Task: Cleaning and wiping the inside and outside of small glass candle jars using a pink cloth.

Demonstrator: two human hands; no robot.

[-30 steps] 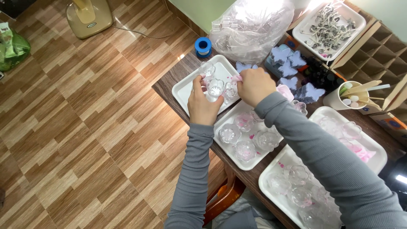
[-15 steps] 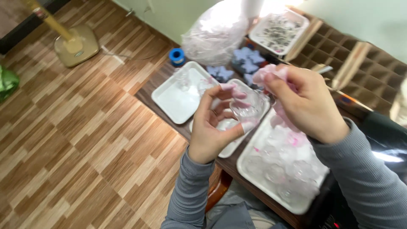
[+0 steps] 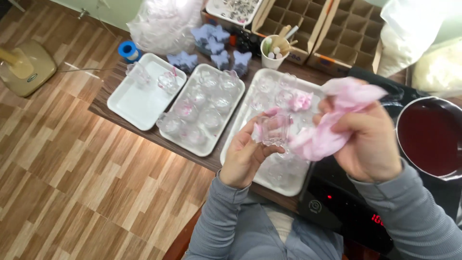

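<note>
Both hands have been drawn nearer since the earlier frame. A clear glass cup (image 3: 274, 129) is pinched by the left hand (image 3: 248, 154) over the near white tray (image 3: 240, 126); a pink cloth (image 3: 325, 123) is clutched by the right hand (image 3: 365, 142) beside it. Farther left, cups are kept in two more trays (image 3: 139, 103).

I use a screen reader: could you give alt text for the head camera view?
The left hand holds a small clear glass cup while the right hand grips a crumpled pink cloth above white trays of similar cups.
</note>
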